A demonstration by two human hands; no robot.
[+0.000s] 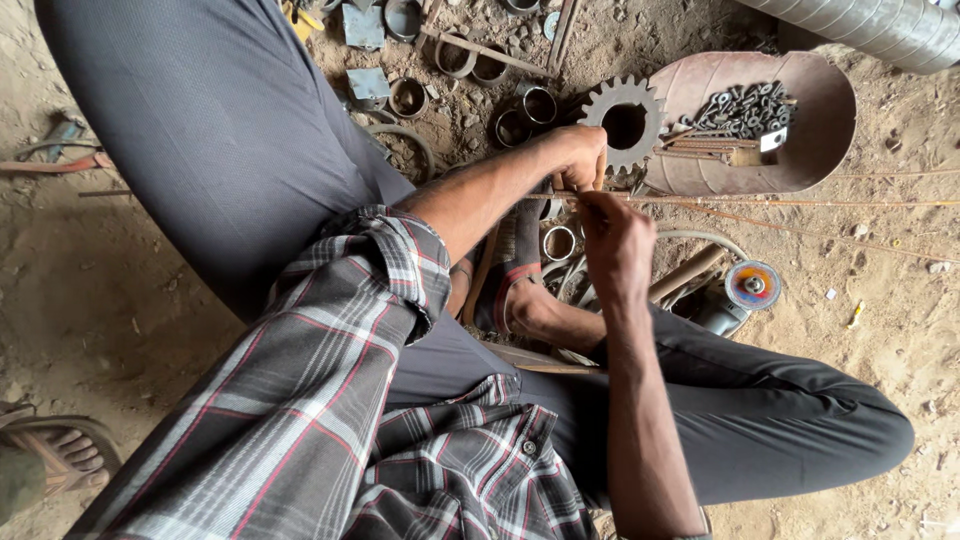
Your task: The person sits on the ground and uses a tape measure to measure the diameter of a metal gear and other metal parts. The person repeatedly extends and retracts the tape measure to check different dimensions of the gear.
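Pinching a thin rusty metal rod (760,203), the left hand (578,155) and right hand (612,240) both close their grip on its near-left end; it stretches right across the sandy floor (880,300), beside a toothed steel gear (624,124).

Gear wheel (623,125) lies on the floor (880,300), just left of the curved tray (820,130) holding bolts (745,108). Thin rods (780,203) run rightward before the tray; grinder (745,292) lies nearer, rings (525,112) left of the gear.

Both hands, left hand (578,152) and right hand (612,240), grip a thin metal rod (780,203) beside a rusty gear (622,125)
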